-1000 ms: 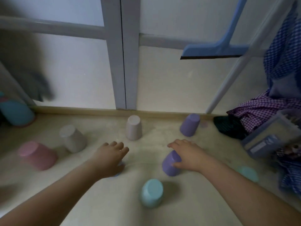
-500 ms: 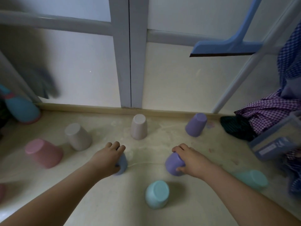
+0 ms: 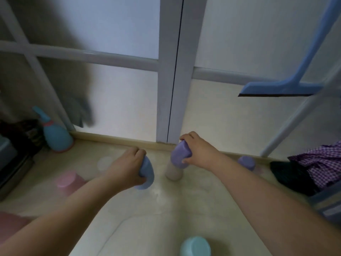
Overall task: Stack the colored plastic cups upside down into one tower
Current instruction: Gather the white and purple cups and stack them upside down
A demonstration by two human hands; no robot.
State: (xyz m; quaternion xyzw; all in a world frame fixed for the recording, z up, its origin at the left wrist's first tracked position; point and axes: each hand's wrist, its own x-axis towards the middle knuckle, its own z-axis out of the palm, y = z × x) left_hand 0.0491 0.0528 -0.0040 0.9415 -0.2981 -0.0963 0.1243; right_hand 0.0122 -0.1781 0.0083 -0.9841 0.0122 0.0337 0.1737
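My right hand (image 3: pixel 200 153) grips a purple cup (image 3: pixel 180 157), tilted, just above an upside-down beige cup (image 3: pixel 173 172) standing near the door frame. My left hand (image 3: pixel 127 168) holds a blue cup (image 3: pixel 147 172) off the floor, left of the beige cup. Other upside-down cups sit on the floor: a pink one (image 3: pixel 69 182) at left, a blurred pale one (image 3: pixel 104 163) behind it, a second purple one (image 3: pixel 247 162) at right, and a light teal one (image 3: pixel 195 246) at the bottom edge.
A sliding door frame (image 3: pixel 171 89) rises behind the cups. A teal spray bottle (image 3: pixel 55 135) stands at left beside dark clutter. A blue squeegee (image 3: pixel 280 89) hangs at upper right. Checked purple cloth (image 3: pixel 321 163) and a plastic bin (image 3: pixel 328 202) lie at right.
Both hands lifted their cups off the floor and carried them forward. The purple cup now hovers over the beige cup. The view tilted up and forward.
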